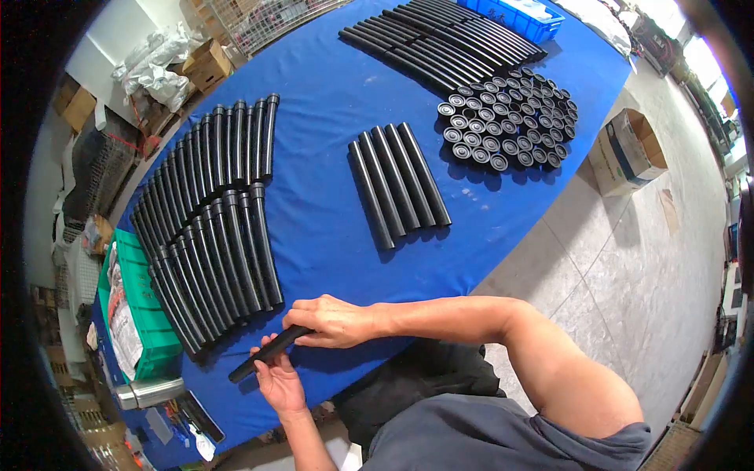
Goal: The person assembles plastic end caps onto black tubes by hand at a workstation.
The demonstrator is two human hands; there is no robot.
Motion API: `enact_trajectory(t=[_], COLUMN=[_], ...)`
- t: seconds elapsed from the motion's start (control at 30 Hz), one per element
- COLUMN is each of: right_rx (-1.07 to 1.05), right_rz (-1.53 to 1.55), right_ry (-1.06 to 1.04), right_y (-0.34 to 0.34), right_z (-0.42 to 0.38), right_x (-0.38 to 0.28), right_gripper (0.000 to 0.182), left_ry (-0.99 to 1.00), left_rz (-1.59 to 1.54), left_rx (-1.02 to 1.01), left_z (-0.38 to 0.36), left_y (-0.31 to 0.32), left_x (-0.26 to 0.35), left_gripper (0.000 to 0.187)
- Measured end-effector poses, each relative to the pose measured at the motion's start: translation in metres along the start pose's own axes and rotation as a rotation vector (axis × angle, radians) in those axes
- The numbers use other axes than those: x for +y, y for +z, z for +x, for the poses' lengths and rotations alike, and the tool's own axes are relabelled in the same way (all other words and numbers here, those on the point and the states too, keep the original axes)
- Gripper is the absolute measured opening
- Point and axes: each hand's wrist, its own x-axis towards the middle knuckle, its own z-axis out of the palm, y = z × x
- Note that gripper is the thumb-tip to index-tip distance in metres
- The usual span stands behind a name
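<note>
A black plastic tube (pixel 259 359) is held at a slant near the table's front edge. My left hand (pixel 279 381) has its fingers around the lower part of the tube from below. Over the tube's upper end, my right hand (pixel 334 322) is closed, hiding that end. Just beyond my hands lie two rows of black tubes with capped upper ends (pixel 216 255), side by side. Several plain black tubes (pixel 400 184) rest in the middle of the table. Farther right is a cluster of round black caps (pixel 510 122) with ringed faces.
A blue cloth (pixel 330 228) covers the table. More black tubes (pixel 440 39) lie at the far end beside a blue crate (pixel 518 20). At left stands a green crate (pixel 145 306), with small tools (pixel 184 420) nearby. An open cardboard box (pixel 628 153) stands on the floor at right.
</note>
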Motion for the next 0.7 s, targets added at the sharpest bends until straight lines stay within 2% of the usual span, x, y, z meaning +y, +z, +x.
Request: enact_trajectory(t=[0.23, 0.43, 0.53, 0.7], right_rx=[-0.019, -0.087, -0.118, -0.075], right_rz=[-0.026, -0.185, -0.044, -0.011], right_ry=[0.02, -0.115, -0.005, 0.012], right_y=[0.0, 0.001, -0.006, 0.0], right_z=[-0.001, -0.002, -0.001, -0.001], right_x=[0.001, -0.004, -0.007, -0.001], right_gripper=[0.032, 0.036, 0.037, 0.034], left_ry=[0.009, 0.016, 0.012, 0.044], left_rz=[0.013, 0.012, 0.006, 0.052], left_rx=[0.018, -0.018, -0.018, -0.026], left_z=[0.0, 0.0, -0.001, -0.001], left_y=[0.001, 0.006, -0.001, 0.0], left_x=[-0.001, -0.003, 0.0, -0.004], left_gripper=[0.032, 0.032, 0.031, 0.03])
